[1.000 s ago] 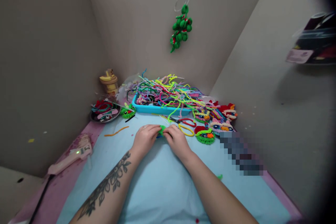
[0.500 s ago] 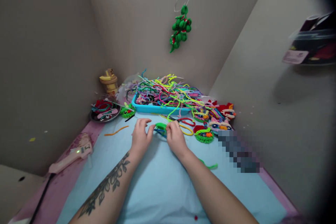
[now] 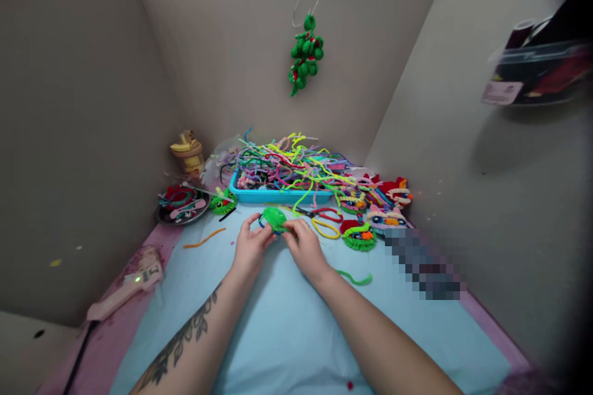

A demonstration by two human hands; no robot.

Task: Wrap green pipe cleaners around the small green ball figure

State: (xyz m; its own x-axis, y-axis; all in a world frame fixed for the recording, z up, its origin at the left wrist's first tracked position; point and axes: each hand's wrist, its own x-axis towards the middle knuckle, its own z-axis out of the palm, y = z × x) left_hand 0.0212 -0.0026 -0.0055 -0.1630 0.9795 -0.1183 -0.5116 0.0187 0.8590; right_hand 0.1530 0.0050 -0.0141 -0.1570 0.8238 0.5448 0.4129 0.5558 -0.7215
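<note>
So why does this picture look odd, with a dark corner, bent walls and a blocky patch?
Head view: soft, even light, faint shadows; the right edge and upper corner darken, and the wide lens bows the walls. A pixelated patch hides something on the blue mat. The hanging green ornament and the shelf items look soft; the left hand and right hand on the green coil are fairly sharp.

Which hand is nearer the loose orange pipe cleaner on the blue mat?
Left. The left hand is just right of the orange pipe cleaner; the right hand lies farther right, beyond the green coil.
</note>
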